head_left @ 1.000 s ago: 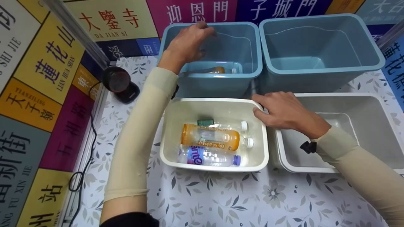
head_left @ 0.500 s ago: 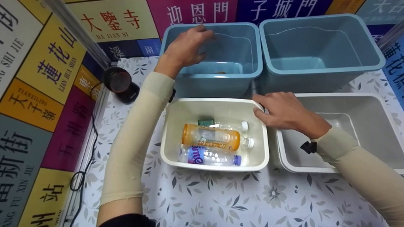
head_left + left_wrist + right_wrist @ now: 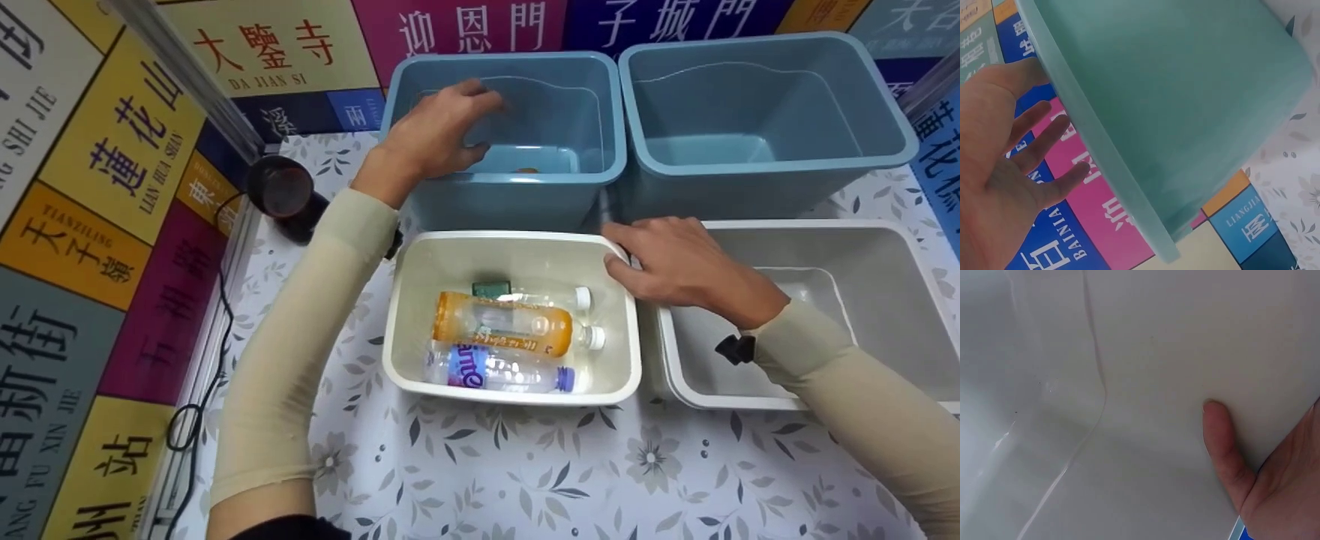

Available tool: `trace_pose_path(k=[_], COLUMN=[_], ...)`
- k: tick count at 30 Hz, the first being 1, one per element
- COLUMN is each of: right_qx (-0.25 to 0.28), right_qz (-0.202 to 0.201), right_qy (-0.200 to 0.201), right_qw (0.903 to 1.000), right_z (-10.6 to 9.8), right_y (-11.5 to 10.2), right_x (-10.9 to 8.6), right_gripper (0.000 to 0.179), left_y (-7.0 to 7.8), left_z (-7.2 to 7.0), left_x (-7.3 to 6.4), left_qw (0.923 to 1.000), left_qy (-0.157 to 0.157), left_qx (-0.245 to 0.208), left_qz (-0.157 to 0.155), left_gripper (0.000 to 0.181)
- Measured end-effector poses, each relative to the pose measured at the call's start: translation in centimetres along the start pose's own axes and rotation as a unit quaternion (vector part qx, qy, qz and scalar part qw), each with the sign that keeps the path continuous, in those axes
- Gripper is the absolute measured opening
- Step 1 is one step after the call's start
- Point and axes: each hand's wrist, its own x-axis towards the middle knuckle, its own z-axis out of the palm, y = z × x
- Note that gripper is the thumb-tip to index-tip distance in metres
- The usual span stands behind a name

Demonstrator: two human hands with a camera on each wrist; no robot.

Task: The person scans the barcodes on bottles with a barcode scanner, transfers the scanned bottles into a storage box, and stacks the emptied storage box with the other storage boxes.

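In the head view my left hand (image 3: 442, 131) hovers over the left blue bin (image 3: 517, 180), fingers loosely spread and holding nothing; the left wrist view shows the same hand (image 3: 1010, 157) by the bin's rim. A small orange bit of a bottle (image 3: 526, 170) peeks above the bin's front rim, the rest hidden. My right hand (image 3: 675, 262) grips the right rim of the cream bin (image 3: 510, 394); its thumb (image 3: 1221, 439) lies against the inner wall. Inside that bin lie an orange-labelled bottle (image 3: 502, 324), a purple-capped bottle (image 3: 502, 371) and a white-capped clear bottle (image 3: 544, 295).
To the right stand a second blue bin (image 3: 765, 169) and a white bin (image 3: 926, 315). A black device (image 3: 285, 195) with a cable sits at the left against the lettered wall panels (image 3: 105, 217). A leaf-patterned cloth (image 3: 525, 465) covers the table.
The orange-labelled bottle in the left blue bin has dropped mostly out of sight behind its front rim. My left hand has lowered slightly. My right hand stays on the cream bin.
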Motion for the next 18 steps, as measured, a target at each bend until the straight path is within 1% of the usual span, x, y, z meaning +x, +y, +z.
trace_pose_path(k=[3,7,14,18], right_qx=[-0.001,-0.001,0.0,-0.003], right_qz=[-0.001,-0.002,-0.003,-0.003], right_qy=[0.002,0.002,-0.002,0.002], right_qw=[1.0,1.0,1.0,1.0], right_z=[0.1,0.1,0.1,0.1], right_y=[-0.1,0.0,-0.1,0.0], right_x=[0.1,0.0,0.1,0.1], right_gripper=[0.016,0.016,0.016,0.016], left_y=[0.1,0.4,0.7,0.7], left_z=[0.0,-0.1,0.0,0.0], left_x=[-0.6,-0.9,-1.9,-2.4], left_qw=[1.0,0.9998,0.9999,1.0], left_qy=[-0.003,-0.005,-0.012,-0.007], left_qx=[-0.004,-0.012,0.003,0.002], left_qz=[0.006,0.014,0.003,0.006], left_gripper=[0.051,0.05,0.05,0.047])
